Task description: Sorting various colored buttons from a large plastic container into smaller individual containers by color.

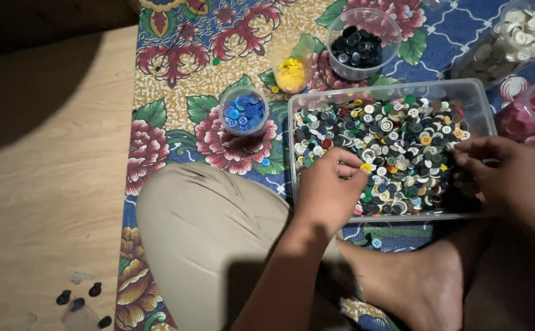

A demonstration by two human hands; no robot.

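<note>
Five containers sit on a flowered cloth (175,61) spread over a wood floor (41,184), seen from the head camera. Clear plastic tub (482,98), rectangular, holds a dense pile of mixed buttons (396,153): black, white, green, yellow, red, orange. Small round cup (243,111) just left of the tub holds blue buttons. Tilted clear cup (292,68) behind it holds yellow buttons. Round cup (363,43) above the tub holds black buttons. Top right, a container (512,46) of white and brown buttons; right edge, a cup (534,116) of red and pink buttons, partly cut off. A few loose buttons lie on the cloth near the tub.

Left hand (328,193) reaches over the tub's near wall, wrist bent, fingers (350,160) curled together, pinching at a yellow button (365,167) on the pile. Right hand (506,175) rests over the right end of the tub, fingers bent down into the buttons; cannot tell if they grip one, it's dark there. A bent knee in tan trousers (206,227) and a bare foot (420,282) lie in front of the tub. Small dark bits (80,300) on the floor, bottom left.
</note>
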